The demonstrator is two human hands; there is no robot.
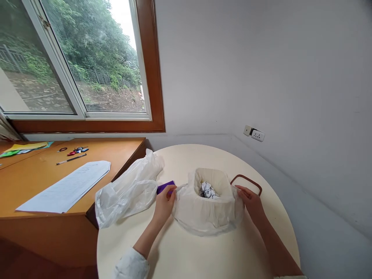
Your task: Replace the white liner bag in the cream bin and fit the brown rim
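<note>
A small bin [216, 176] stands on the round table, lined with a thin white plastic bag [194, 211] that hangs over its outside. Crumpled paper [207, 190] lies inside. My left hand [166, 198] pinches the bag's edge on the left, pulling it out from the bin. On the other side, my right hand [250, 199] has its fingers closed on the bag's edge close to the bin wall. Behind my left fingers lies a purple object [165, 186], partly hidden. A brown rectangular ring [247, 177] lies just beyond my right hand.
Another white plastic bag [128, 193] sprawls over the left edge of the round table [188, 255]. The wooden desk [128, 147] at left holds printed sheets [69, 186], a pen [71, 159] and keys [80, 150]. A wall with a socket [258, 135] borders the table.
</note>
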